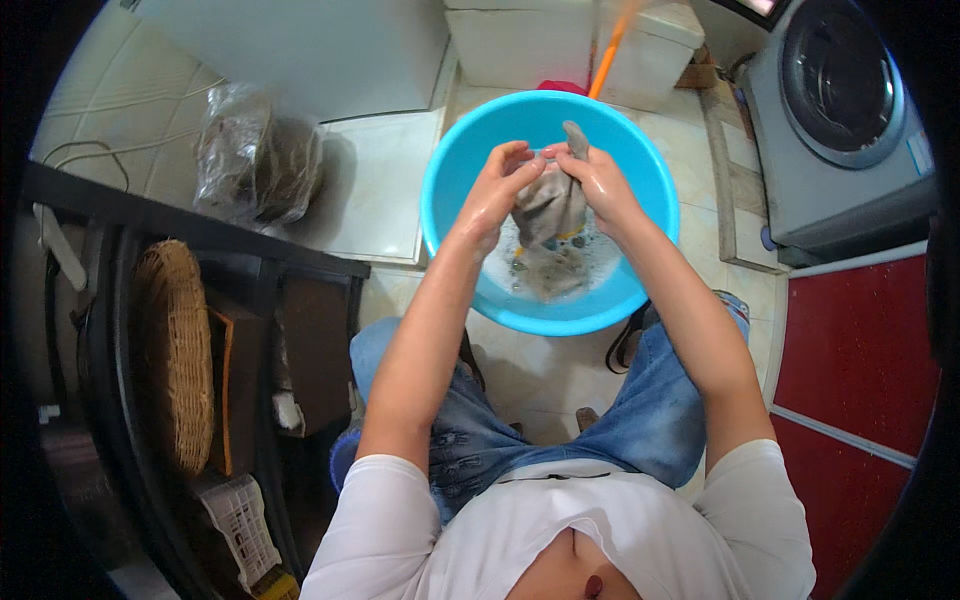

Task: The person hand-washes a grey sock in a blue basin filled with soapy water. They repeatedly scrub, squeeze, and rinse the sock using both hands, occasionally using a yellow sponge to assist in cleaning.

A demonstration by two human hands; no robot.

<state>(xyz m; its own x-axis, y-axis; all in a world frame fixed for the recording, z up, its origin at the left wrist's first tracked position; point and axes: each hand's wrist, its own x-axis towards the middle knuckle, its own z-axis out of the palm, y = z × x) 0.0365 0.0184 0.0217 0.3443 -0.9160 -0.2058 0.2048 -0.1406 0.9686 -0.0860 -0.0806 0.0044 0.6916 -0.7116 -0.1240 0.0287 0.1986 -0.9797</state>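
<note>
A wet grey cloth (551, 206), perhaps a sock, hangs bunched between my two hands over a bright blue plastic basin (442, 180). My right hand (600, 180) pinches its upper part, and a short end of it sticks up past the thumb. Against the cloth's upper left side is my left hand (499, 184), thumb and fingers curled around its edge. The cloth's lower end reaches down to the soapy water (600, 266), where more greyish fabric (559, 274) with yellow bits lies among suds. Both hands look wet.
Behind the basin an orange pole (609, 56) leans up near a white box-like fixture (517, 45). A front-loading washing machine (840, 112) stands at right above a dark red panel (851, 345). At left are a plastic-wrapped bundle (255, 157) and a black rack (225, 247) with a wicker basket (184, 360).
</note>
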